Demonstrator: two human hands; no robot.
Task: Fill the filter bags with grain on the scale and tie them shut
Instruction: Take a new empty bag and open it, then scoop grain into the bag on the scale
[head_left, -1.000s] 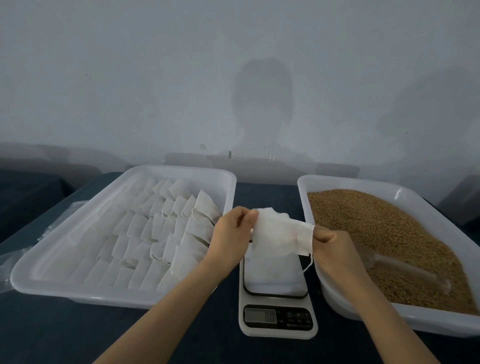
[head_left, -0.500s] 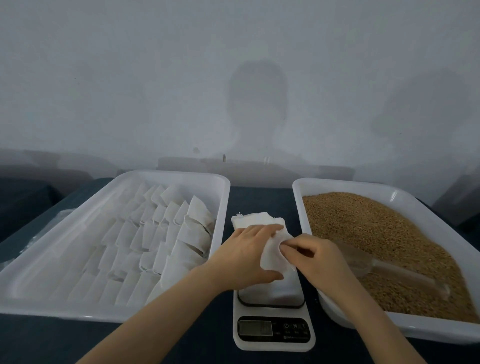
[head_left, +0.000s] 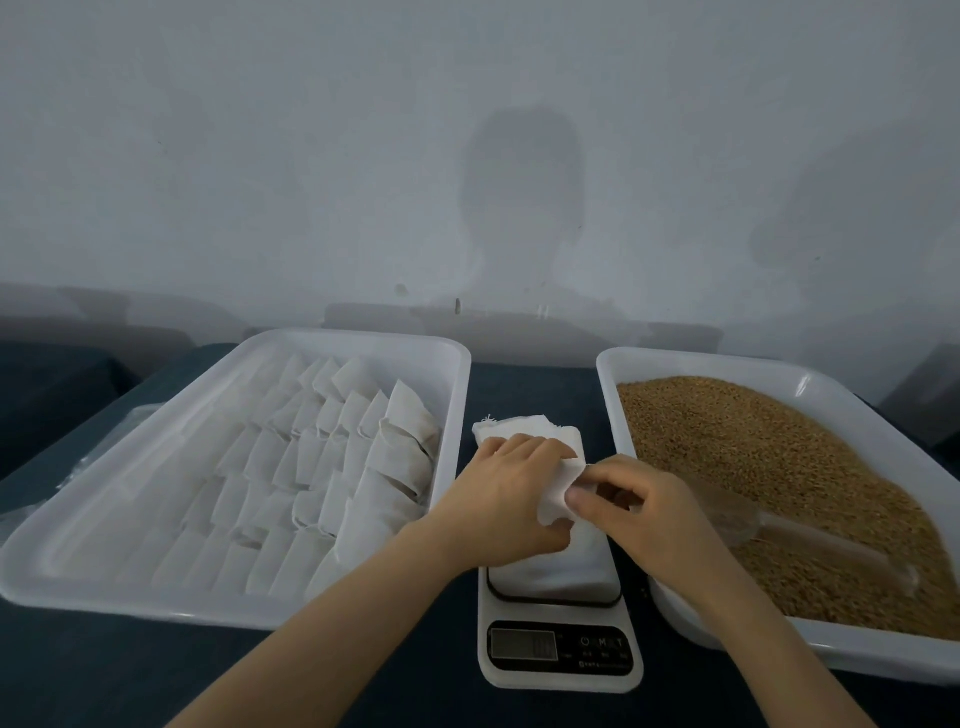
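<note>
A white filter bag (head_left: 524, 428) lies along the small white kitchen scale (head_left: 558, 649) between two trays. My left hand (head_left: 506, 499) lies over the bag's middle, fingers curled round a fold of the cloth. My right hand (head_left: 641, 506) pinches that same fold from the right side. The bag's frayed far end sticks out beyond my left hand. A brown heap of grain (head_left: 769, 467) fills the right tray, and a clear plastic scoop (head_left: 779, 530) lies in it just right of my right hand.
A white tray (head_left: 363, 345) on the left holds several rows of filled, folded filter bags (head_left: 332, 467). The right tray (head_left: 883, 670) has a white rim close to my right wrist. Both stand on a dark blue table (head_left: 104, 675) against a grey wall.
The bag was held up in the air between both hands; it has come down onto the scale, and both hands now work a fold at its middle.
</note>
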